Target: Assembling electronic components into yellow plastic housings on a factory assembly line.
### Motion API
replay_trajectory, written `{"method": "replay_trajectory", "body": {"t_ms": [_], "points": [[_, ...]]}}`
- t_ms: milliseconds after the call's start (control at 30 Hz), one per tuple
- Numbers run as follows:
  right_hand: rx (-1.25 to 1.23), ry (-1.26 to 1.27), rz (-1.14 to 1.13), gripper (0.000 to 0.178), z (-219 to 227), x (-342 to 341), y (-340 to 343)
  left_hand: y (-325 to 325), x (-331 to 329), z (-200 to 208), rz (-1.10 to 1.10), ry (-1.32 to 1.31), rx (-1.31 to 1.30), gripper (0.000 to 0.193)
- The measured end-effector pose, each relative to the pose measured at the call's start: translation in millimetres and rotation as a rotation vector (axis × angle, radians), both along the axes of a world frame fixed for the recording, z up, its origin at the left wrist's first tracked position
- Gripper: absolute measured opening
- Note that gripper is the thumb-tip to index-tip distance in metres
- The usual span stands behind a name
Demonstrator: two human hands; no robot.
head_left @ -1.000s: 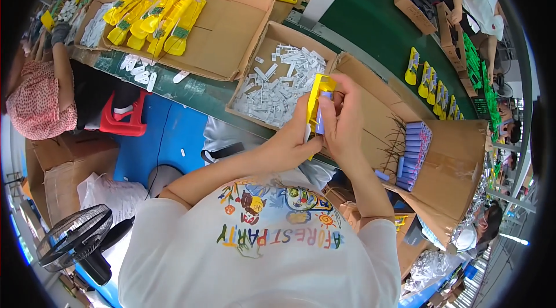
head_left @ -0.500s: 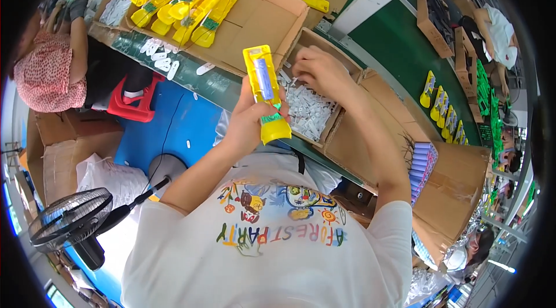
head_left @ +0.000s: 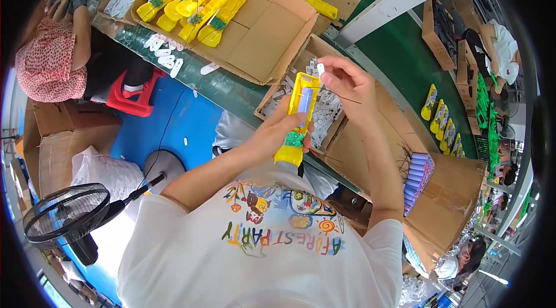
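Observation:
My left hand (head_left: 272,137) is closed around a yellow plastic housing (head_left: 288,155), tilted with its open side up. Inside it lie a bluish-purple cylindrical battery (head_left: 304,101) and a green circuit board (head_left: 294,139). Between the thumb and fingers of my right hand (head_left: 356,89) is a small white plastic piece (head_left: 321,69), just beyond the housing's far end. A thin dark wire runs from that end past my right fingers. Beneath both hands, a cardboard box holds many small white plastic parts (head_left: 329,112), partly hidden by the hands and housing.
Yellow housings with boards (head_left: 223,18) fill part of a cardboard tray (head_left: 272,21) at the far left. Purple batteries (head_left: 418,178) stand in a carton at right. More yellow housings (head_left: 441,117) line the green bench. A fan (head_left: 66,215) and a seated person (head_left: 55,68) are at left.
My right hand has risen out of the box of white parts with a white piece pinched in it. My left hand has brought the housing to the right, nearer my right hand.

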State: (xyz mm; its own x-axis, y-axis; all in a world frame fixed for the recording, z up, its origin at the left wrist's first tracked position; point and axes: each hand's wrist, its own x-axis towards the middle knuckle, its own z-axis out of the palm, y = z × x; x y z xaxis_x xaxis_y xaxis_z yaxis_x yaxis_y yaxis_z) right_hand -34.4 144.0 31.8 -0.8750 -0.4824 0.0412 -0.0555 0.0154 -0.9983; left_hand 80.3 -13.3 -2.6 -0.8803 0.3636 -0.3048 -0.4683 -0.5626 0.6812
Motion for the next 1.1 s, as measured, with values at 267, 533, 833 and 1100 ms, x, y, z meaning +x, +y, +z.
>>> {"method": "replay_trajectory", "body": {"t_ms": [267,533,833,1100], "points": [[0.398,0.729,-0.189,0.013,-9.0,9.1,4.2,-2.8,-2.7,4.9,-0.013,0.050,-0.018,0.035],[0.292,0.194,-0.268,0.024,4.6,7.4,7.0,1.5,-9.9,6.0,-0.065,0.337,-0.197,0.039],[0.931,0.650,-0.919,0.029,-44.8,-241.6,319.2,-124.6,-117.7,9.7,0.545,0.808,-1.899,0.025],[1.410,0.986,-0.722,0.024,-94.3,-253.1,348.7,-149.0,-133.1,-23.1,0.335,0.612,-2.443,0.039]]}}
